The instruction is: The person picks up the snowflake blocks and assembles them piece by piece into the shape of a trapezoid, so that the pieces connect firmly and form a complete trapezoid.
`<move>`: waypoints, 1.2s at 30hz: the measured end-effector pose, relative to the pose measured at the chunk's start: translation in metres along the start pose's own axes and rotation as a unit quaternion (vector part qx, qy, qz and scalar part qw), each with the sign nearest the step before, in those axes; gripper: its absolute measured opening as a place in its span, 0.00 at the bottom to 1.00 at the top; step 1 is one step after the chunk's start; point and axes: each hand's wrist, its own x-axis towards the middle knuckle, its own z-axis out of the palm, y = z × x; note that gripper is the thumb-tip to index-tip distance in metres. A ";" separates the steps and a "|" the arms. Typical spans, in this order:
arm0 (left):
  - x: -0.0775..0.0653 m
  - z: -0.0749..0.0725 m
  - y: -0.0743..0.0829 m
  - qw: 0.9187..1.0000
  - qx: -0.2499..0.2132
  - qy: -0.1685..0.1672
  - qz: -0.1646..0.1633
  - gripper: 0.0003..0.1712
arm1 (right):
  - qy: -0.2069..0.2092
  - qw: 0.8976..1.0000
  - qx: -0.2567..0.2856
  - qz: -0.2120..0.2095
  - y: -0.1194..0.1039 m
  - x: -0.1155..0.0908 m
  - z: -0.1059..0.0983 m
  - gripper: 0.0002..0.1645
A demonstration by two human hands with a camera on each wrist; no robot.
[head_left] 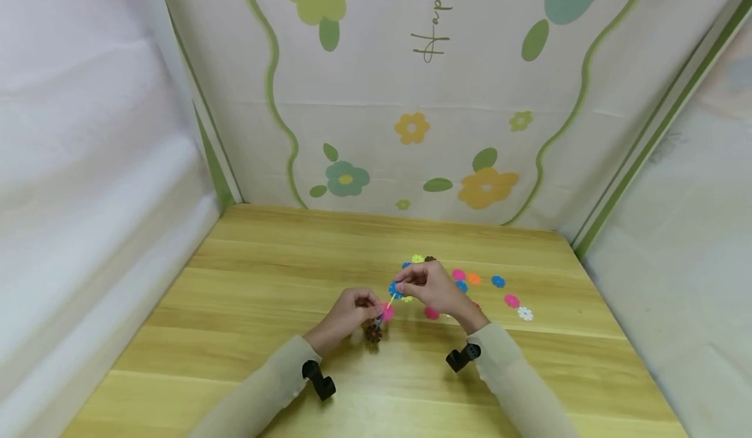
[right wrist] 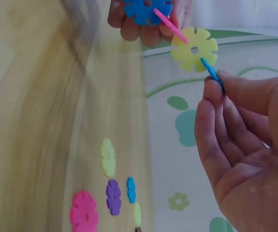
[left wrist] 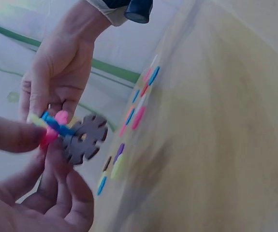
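My left hand (head_left: pixel 352 311) pinches a pink slotted flower disc (head_left: pixel 388 312) between thumb and finger. That disc belongs to a short chain, with a brown disc (left wrist: pixel 90 137) and a blue disc (right wrist: pixel 141 12) at the left-hand end. On the other side of the pink one sits a yellow disc (right wrist: pixel 182 53), seen face-on in the right wrist view. My right hand (head_left: pixel 435 288) pinches another blue disc (head_left: pixel 395 289), whose edge meets a slot of the yellow one. The chain is held above the table, slanting between both hands.
Loose flower discs lie on the wooden table (head_left: pixel 252 262) beyond and right of my hands, among them orange (head_left: pixel 473 279), white (head_left: pixel 525 314), pink (head_left: pixel 512 301) and purple (right wrist: pixel 113 197) ones. A flower-printed cloth (head_left: pixel 364 85) hangs behind, with white cloth at both sides.
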 end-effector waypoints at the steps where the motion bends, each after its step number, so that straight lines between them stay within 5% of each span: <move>1: 0.000 -0.001 0.001 1.000 -0.003 -0.008 -0.003 0.08 | -0.008 1.000 -0.002 -0.001 0.000 0.001 -0.002 0.07; 10: 0.011 0.002 0.005 1.000 -0.024 -0.016 -0.013 0.14 | -0.073 0.997 -0.008 -0.009 0.002 0.006 -0.004 0.08; 21: 0.016 0.004 -0.006 0.999 -0.037 -0.003 -0.008 0.14 | -0.090 0.996 0.009 -0.016 0.018 0.014 -0.006 0.15; 26: 0.017 0.002 -0.008 0.999 -0.039 0.007 -0.019 0.13 | -0.063 0.994 -0.087 0.011 0.017 0.020 -0.020 0.17; 31: 0.016 0.002 -0.009 0.998 -0.056 0.011 -0.024 0.12 | -0.079 0.977 -0.196 0.016 0.023 0.025 -0.023 0.19; 36: 0.016 0.002 -0.010 0.997 -0.068 0.013 -0.028 0.12 | -0.106 0.962 -0.251 -0.006 0.033 0.024 -0.017 0.19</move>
